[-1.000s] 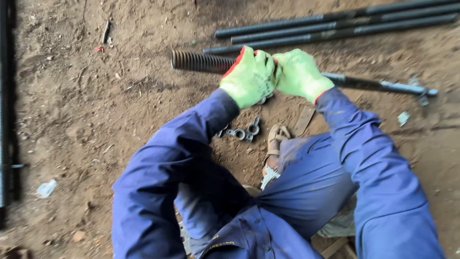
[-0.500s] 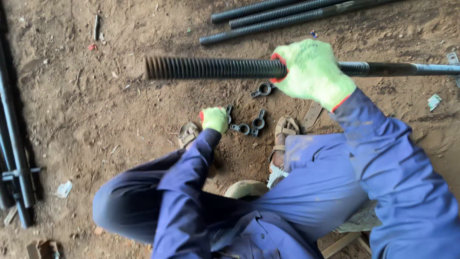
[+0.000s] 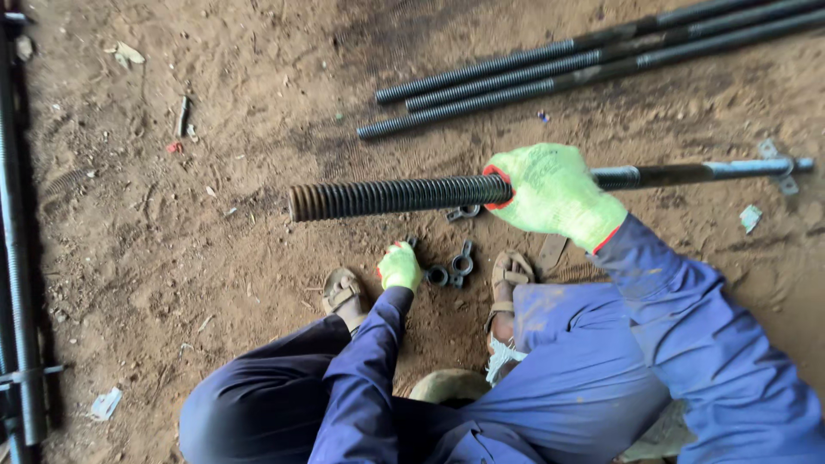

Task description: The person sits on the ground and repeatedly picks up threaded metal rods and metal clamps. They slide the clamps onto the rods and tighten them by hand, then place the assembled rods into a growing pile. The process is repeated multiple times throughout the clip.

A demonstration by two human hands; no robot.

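- Head view: the right hand [image 3: 554, 193] in a bright green glove has its grip wrapped tight around a long threaded steel rod [image 3: 395, 196], which is held level above the dirt floor [image 3: 172, 258], coarse-threaded end pointing left.
- The left hand [image 3: 400, 268], gloved the same, reaches down between the person's sandalled feet; its grip looks curled over a small dark metal piece, but I cannot tell whether it actually pinches it.
- Just beside that hand lie the wing nuts [image 3: 453, 270], touching one another on the ground.
- The rod looks heavy and rigid, rusty, so the threads should give good purchase; I'd judge the best hold is near its middle, where the right hand has it.
- Three spare rods [image 3: 550, 73] lie parallel further off, well apart from both hands.
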